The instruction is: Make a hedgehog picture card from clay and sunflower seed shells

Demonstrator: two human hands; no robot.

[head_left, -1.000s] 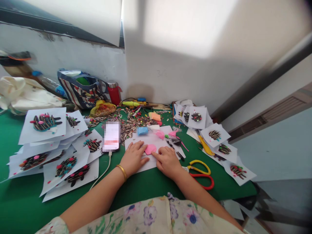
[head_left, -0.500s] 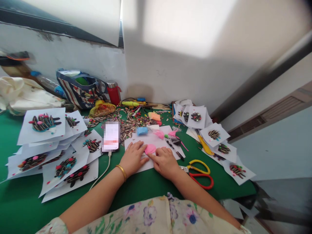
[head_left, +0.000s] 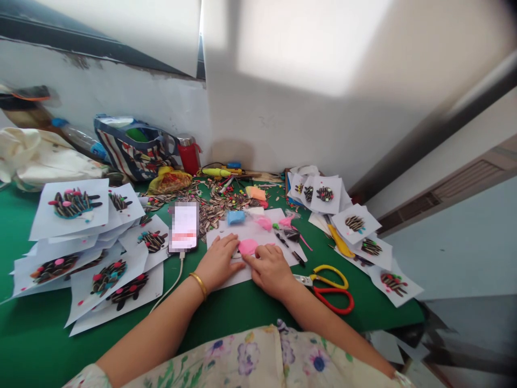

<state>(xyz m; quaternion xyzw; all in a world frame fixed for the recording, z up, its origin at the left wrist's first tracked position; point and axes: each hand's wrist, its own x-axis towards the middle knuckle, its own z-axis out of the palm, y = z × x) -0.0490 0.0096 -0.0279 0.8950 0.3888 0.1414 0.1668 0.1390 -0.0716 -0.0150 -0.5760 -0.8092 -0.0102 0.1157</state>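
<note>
A flattened pink patch of modelling clay [head_left: 247, 247] lies on a white paper sheet [head_left: 238, 277] in front of me. My left hand [head_left: 220, 258] rests flat on the sheet, its fingertips at the clay's left edge. From the right, my right hand [head_left: 270, 268] reaches in with the index finger stretched out against the clay's lower edge, the other fingers bent; it grips nothing. Beyond the hands are a blue clay packet [head_left: 236, 217] and more pink clay [head_left: 264, 222]. A black pen [head_left: 299, 257] lies to the right of my right hand.
Scissors [head_left: 333, 288] with yellow and red handles lie right of my right wrist. A phone [head_left: 184, 226] on a cable stands at the left. Paper cards with seed pictures [head_left: 76, 205] are stacked on both sides. Loose striped seeds [head_left: 212, 210] cover the back, near a red flask [head_left: 188, 153].
Both hands have shifted slightly left. The right index finger stays at the clay's lower edge, and the clay sits marginally further left.
</note>
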